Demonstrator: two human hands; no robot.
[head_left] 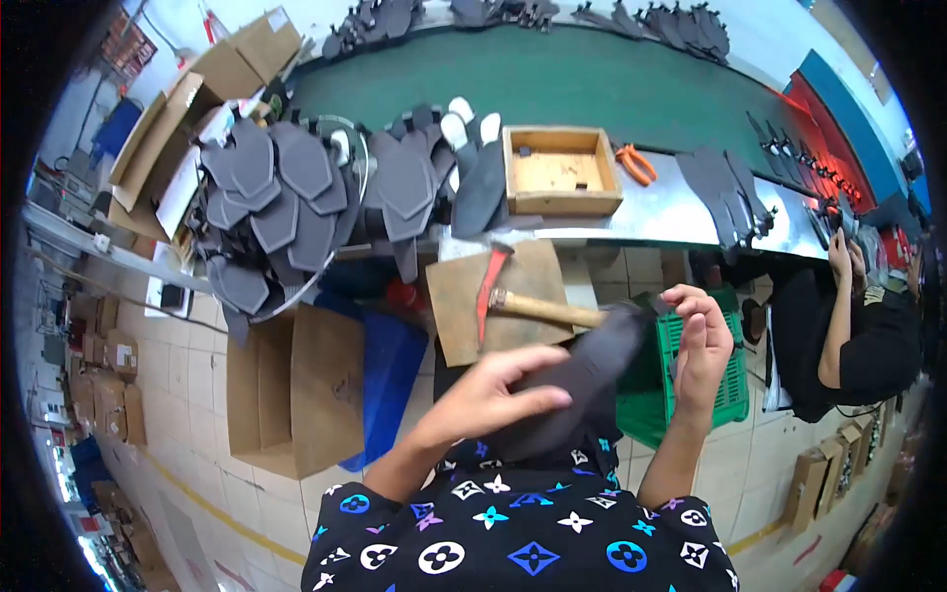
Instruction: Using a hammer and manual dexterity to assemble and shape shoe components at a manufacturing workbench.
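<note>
A dark grey, long flat pad (582,375) is held slantwise in front of my body, its far end up to the right. My left hand (498,395) grips its near left side, thumb lying on top and fingers partly hidden. At the far end, my right hand (695,340) pinches a small black tab (661,306) between thumb and forefinger, the other fingers curled loosely. Just beyond the pad, a hammer (538,306) with a red head and wooden handle rests on a brown board (454,321).
Along the bench (671,222) lie piles of grey pads (286,197), a wooden box (562,202) and orange pliers (636,165). Behind runs a green conveyor belt (444,74). A cardboard box (296,395) and green crate (730,380) stand below. Another person (858,335) sits at right.
</note>
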